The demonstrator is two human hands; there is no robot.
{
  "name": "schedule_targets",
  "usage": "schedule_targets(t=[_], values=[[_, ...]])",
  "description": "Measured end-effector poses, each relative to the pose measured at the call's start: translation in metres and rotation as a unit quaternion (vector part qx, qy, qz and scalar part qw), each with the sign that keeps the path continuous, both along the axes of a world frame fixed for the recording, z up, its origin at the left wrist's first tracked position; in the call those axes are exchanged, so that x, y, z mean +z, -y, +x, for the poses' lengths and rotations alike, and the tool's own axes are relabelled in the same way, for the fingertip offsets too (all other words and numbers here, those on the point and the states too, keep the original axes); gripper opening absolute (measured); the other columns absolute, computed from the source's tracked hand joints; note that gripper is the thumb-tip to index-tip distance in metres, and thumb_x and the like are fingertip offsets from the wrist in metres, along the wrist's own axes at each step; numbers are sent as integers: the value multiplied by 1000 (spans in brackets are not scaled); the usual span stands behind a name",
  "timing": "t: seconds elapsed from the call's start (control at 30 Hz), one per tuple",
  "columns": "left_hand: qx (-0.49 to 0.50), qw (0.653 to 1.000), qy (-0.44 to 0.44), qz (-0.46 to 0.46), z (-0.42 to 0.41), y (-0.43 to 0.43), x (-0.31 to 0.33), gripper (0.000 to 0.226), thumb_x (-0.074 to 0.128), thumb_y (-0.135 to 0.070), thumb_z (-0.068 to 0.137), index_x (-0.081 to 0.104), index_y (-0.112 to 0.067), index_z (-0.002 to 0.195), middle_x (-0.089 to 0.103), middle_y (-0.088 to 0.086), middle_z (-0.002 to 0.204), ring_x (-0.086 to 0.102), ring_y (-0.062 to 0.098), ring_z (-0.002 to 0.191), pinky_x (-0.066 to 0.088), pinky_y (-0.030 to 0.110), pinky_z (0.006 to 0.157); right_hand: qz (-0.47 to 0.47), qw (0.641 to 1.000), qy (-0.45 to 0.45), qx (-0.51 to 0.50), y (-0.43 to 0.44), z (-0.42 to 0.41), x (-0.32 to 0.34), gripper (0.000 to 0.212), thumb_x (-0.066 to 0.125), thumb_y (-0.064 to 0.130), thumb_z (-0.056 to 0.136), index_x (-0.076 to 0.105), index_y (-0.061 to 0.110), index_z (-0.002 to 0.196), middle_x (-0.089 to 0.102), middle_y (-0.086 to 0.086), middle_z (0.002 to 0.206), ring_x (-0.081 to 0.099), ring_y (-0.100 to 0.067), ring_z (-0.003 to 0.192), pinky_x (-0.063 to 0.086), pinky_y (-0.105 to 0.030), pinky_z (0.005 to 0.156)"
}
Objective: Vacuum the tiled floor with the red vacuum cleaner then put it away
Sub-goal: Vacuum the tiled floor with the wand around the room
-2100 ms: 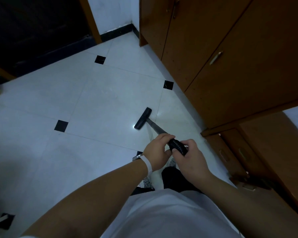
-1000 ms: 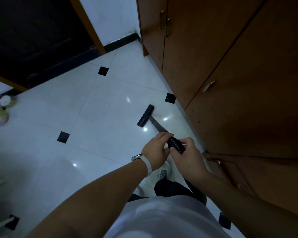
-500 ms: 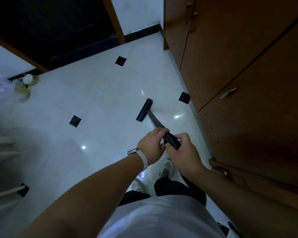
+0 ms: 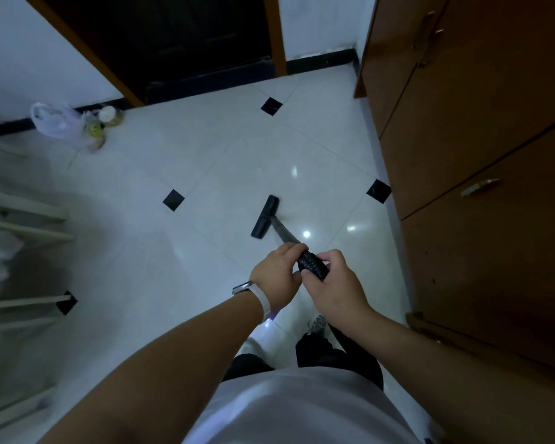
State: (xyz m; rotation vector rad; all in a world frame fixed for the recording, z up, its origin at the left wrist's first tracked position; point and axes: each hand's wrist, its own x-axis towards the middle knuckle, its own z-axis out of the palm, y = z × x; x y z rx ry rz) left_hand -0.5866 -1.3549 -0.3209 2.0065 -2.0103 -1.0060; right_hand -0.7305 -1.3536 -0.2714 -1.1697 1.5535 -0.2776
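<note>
The vacuum's black floor nozzle (image 4: 265, 217) lies flat on the white tiled floor (image 4: 218, 174), just ahead of me. Its dark wand (image 4: 282, 231) slants back to a ribbed black hose handle (image 4: 311, 265). My left hand (image 4: 277, 274) grips the wand end of the handle. My right hand (image 4: 335, 291) grips the ribbed part just behind it. The red body of the vacuum is out of sight.
Brown wooden cabinets (image 4: 481, 149) run along the right wall, close to the nozzle. A dark doorway (image 4: 186, 43) is at the far end. A plastic bag (image 4: 58, 123) and small containers (image 4: 104, 121) sit by the left wall. Pale rails (image 4: 23, 216) stand at the left.
The view has swung left, so the cabinets fill less and the doorway, bag and rails show more. The nozzle has slid slightly left, away from the cabinets. Both hands keep their grip.
</note>
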Motion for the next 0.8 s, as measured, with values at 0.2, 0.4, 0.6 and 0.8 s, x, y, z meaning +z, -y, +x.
schedule_targets(t=[0.2,0.4,0.6,0.8], values=[[44,999,0,4,37,-31,1,47,55,-17,84,48,-28,130,51,-8,132,52,16,113,50,35,86,-4,999,-8,46,-19,37,2,30,60,36,87,46,26,112,60,7,79,61,-16,71,49,-34,64],[75,997,-14,-8,81,-62,-1,48,57,-17,85,47,-27,131,50,-8,134,51,16,115,48,33,88,-9,995,-40,89,-40,83,3,33,60,39,86,46,28,114,61,8,80,61,-13,72,49,-34,66],[78,996,-27,-15,143,-97,-6,47,57,-19,85,46,-28,130,49,-8,133,52,17,114,50,34,85,-8,993,-54,109,-71,146,9,32,61,37,88,46,26,114,61,8,81,62,-15,74,50,-34,67],[91,995,-40,-30,210,-127,-13,48,58,-19,85,46,-29,130,48,-9,135,52,16,115,50,34,84,-18,991,-70,113,-100,216,9,31,62,37,88,45,27,112,61,8,82,62,-15,75,50,-34,67]])
